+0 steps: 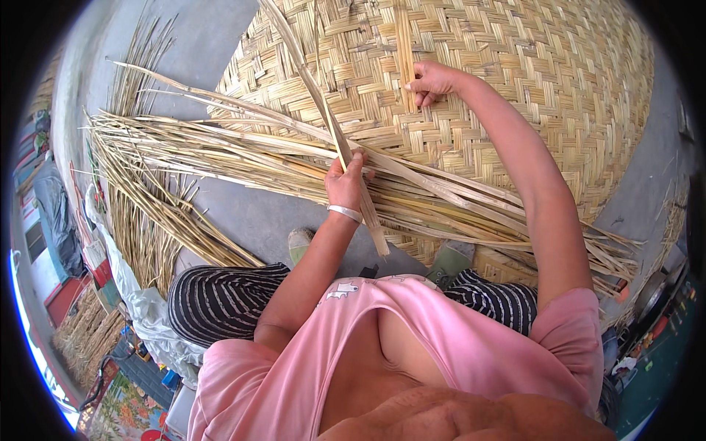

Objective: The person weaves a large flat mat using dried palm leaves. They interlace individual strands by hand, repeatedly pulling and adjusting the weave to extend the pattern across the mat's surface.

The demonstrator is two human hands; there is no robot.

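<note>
My left hand [346,184], with a silver bangle on the wrist, grips a long flat bamboo strip [323,103] that runs from the top of the picture down past my wrist. My right hand [430,79] reaches far forward and pinches another pale strip [404,37] where it enters the woven bamboo mat [529,81]. The mat is large, round-edged and straw-coloured, spread on the grey ground. A thick bundle of loose bamboo strips [220,158] lies across the mat's near edge, under my left hand.
More loose strips [147,235] fan out on the concrete ground [257,217] at the left. My striped trouser knees and green shoes [450,259] sit at the mat's near edge. Bags and clutter [110,309] line the lower left, and metal pots [651,294] stand at the right.
</note>
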